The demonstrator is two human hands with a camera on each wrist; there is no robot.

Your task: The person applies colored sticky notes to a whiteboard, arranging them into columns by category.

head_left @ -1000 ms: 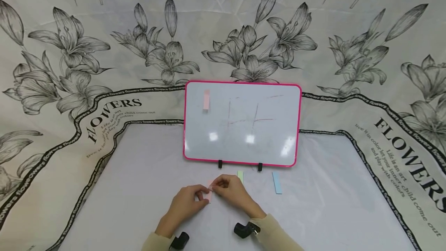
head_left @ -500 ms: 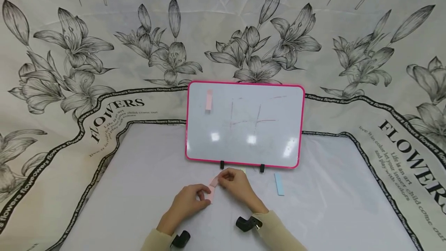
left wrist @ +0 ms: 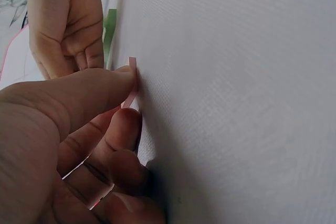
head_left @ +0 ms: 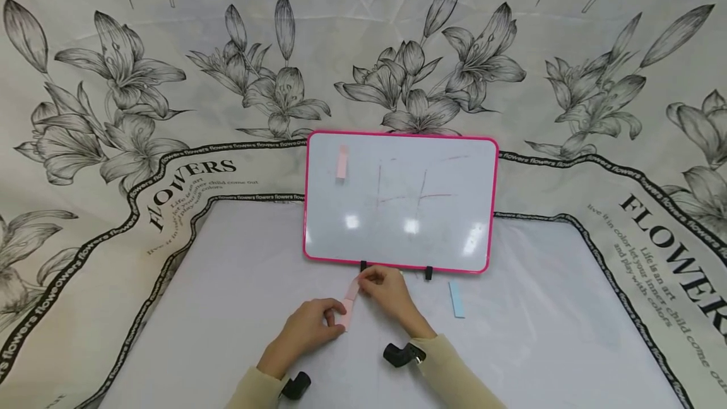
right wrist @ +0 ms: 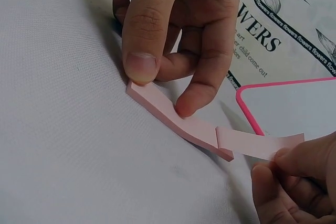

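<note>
My left hand [head_left: 312, 328] holds a narrow pink sticky-note pad [right wrist: 165, 114] against the white tablecloth, its thumb down on the near end and a fingertip along the pad's side. From the pad's far end a single pink sticky note [right wrist: 247, 141] lifts up. My right hand [head_left: 392, 295] pinches that note's free end between thumb and finger. The note's other end still meets the pad in the right wrist view. A green sticky-note pad [left wrist: 109, 34] shows beyond the hands in the left wrist view; in the head view my right hand hides it.
A pink-framed whiteboard [head_left: 329, 242] with faint red lines stands at the back on black feet [head_left: 428, 273]. One pink sticky note [head_left: 341, 163] is stuck at its upper left. To the right of my hands lies a blue sticky-note pad [head_left: 457, 300].
My right hand has moved up and away from my left, raising the pink note off the pad and covering the green pad. My left hand stays on the pink pad.
</note>
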